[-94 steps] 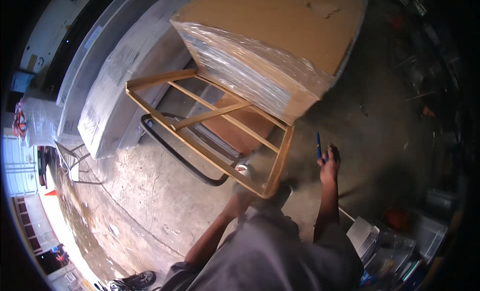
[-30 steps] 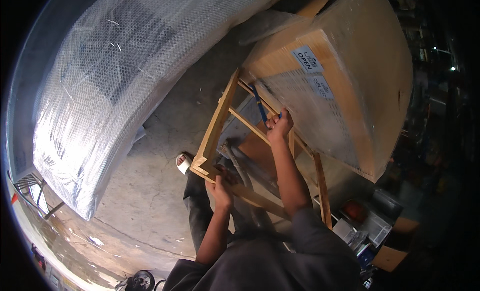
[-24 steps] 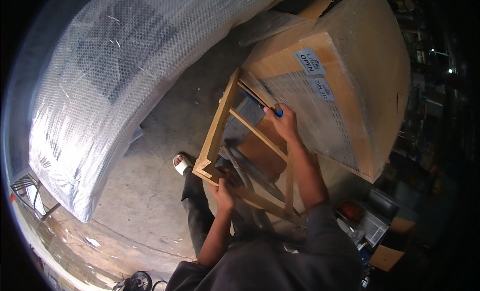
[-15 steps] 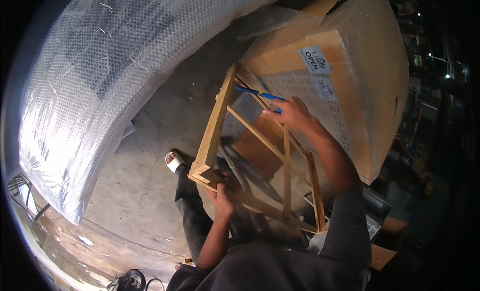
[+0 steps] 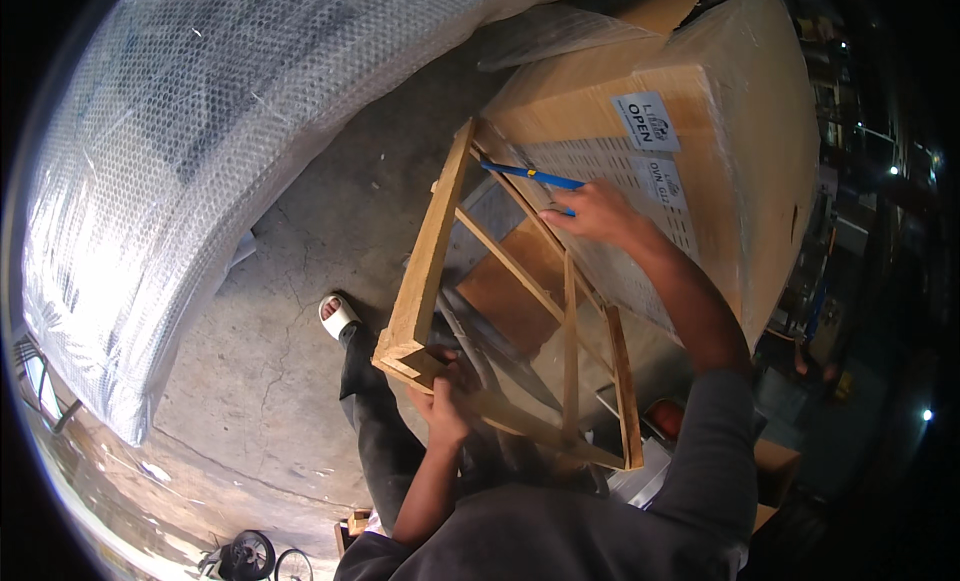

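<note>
A light wooden frame of nailed slats is tilted up in front of me. My left hand is closed round its lower bar, close to the near-left corner. My right hand grips a long blue hand tool with a yellow band, of a kind I cannot make out. The tool's far end meets the frame near its top corner. A second blue piece shows below my fingers.
A tall carton wrapped in clear film stands behind the frame on the right. Bubble wrap covers a large bulky object at left. A brown cardboard piece lies beyond the slats. Part of a wheel shows at lower left.
My view has shifted slightly, so the carton sits further right. My right hand and the blue tool have moved a little; both hands keep their grip.
</note>
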`<act>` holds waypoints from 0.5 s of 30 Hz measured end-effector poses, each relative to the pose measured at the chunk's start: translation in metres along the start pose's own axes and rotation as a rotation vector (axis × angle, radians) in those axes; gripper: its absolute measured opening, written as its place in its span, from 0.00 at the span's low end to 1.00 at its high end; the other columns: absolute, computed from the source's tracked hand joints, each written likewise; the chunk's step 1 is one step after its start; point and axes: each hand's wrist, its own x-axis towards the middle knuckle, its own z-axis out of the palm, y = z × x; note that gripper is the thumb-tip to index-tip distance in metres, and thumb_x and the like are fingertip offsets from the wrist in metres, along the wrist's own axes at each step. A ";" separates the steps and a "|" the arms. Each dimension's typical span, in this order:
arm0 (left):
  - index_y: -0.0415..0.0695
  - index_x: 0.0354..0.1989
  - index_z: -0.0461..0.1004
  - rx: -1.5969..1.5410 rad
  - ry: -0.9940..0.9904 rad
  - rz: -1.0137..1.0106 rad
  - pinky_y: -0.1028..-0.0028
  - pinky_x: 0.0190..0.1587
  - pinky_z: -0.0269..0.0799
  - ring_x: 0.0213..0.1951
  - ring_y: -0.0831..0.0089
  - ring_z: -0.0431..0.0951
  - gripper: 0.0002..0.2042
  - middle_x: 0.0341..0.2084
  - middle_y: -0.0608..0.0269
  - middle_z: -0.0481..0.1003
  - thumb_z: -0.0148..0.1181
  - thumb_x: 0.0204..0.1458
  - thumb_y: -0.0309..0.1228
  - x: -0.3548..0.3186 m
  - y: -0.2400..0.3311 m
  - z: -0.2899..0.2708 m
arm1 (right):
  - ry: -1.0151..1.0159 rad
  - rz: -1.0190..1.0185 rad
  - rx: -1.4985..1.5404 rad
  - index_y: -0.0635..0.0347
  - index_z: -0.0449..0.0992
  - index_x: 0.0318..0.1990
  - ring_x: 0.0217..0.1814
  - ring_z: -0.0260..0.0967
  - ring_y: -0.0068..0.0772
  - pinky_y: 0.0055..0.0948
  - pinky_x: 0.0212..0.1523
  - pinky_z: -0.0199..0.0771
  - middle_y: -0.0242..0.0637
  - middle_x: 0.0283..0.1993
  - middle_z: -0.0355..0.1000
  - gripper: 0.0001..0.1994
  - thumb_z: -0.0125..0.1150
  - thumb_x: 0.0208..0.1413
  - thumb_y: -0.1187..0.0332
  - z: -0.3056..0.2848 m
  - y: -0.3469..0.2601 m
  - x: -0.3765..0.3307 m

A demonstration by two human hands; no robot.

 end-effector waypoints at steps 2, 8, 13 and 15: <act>0.37 0.42 0.67 0.015 0.003 0.002 0.70 0.23 0.70 0.18 0.72 0.68 0.10 0.20 0.60 0.67 0.54 0.53 0.27 0.000 0.001 0.001 | 0.031 0.005 0.052 0.52 0.82 0.31 0.29 0.76 0.55 0.47 0.33 0.76 0.47 0.25 0.75 0.23 0.60 0.55 0.41 -0.002 0.001 0.000; 0.36 0.42 0.67 0.006 -0.010 0.004 0.69 0.23 0.71 0.18 0.71 0.68 0.10 0.20 0.59 0.67 0.54 0.53 0.26 -0.001 0.002 0.001 | 0.084 -0.076 0.055 0.58 0.76 0.25 0.26 0.73 0.55 0.48 0.28 0.73 0.46 0.22 0.73 0.21 0.63 0.55 0.47 -0.007 0.004 -0.001; 0.36 0.42 0.67 -0.007 -0.002 -0.026 0.68 0.24 0.72 0.18 0.70 0.69 0.10 0.19 0.59 0.67 0.54 0.52 0.26 -0.001 0.002 0.000 | -0.040 -0.037 -0.037 0.53 0.80 0.29 0.29 0.75 0.54 0.47 0.33 0.75 0.46 0.25 0.75 0.21 0.61 0.55 0.43 -0.009 0.006 0.004; 0.36 0.42 0.67 -0.009 0.016 -0.038 0.68 0.24 0.72 0.18 0.70 0.69 0.10 0.19 0.59 0.67 0.54 0.52 0.26 -0.001 0.002 0.000 | -0.041 -0.077 -0.071 0.53 0.81 0.29 0.29 0.75 0.54 0.47 0.33 0.75 0.46 0.25 0.75 0.22 0.61 0.55 0.43 -0.009 0.007 0.008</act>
